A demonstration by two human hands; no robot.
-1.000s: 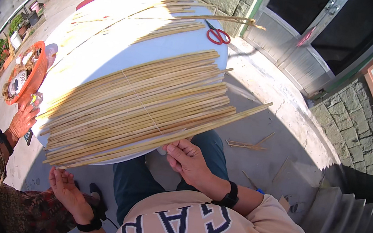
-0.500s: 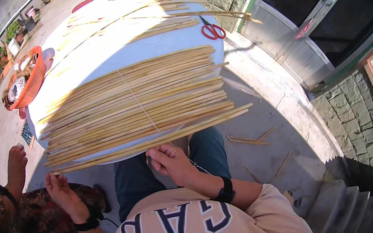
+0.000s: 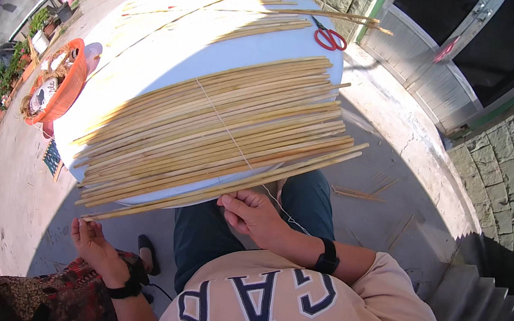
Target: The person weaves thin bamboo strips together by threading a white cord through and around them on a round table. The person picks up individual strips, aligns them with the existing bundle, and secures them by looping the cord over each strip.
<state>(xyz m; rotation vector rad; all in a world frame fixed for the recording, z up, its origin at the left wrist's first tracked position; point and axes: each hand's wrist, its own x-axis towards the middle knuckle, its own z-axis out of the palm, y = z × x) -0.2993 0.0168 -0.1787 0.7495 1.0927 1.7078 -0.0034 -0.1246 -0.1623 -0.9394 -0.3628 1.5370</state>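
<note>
A row of straight, pale yellow stalks (image 3: 208,134) lies side by side over the near part of the round white-covered table (image 3: 158,76). A thin white string (image 3: 228,129) crosses the row, and a loose length of string (image 3: 291,220) trails beside my right wrist. At the near edge, one or two stalks (image 3: 295,164) lie slightly apart from the row. My left hand (image 3: 93,248) pinches their left end. Closed under their middle, my right hand (image 3: 253,217) has its thumb and forefinger pressed together close to the stalks; what these fingers hold is hidden.
Red-handled scissors (image 3: 330,39) and more loose stalks (image 3: 261,31) lie on the table's far side. An orange basket (image 3: 65,96) of odds and ends stands left. Another person's patterned clothing (image 3: 57,293) shows at lower left. Stalk pieces (image 3: 359,194) lie on the floor.
The whole view has shifted, so the table and hands appear further right. The other person's hand at the left has gone out of view. My left hand keeps its pinch on the stalk end.
</note>
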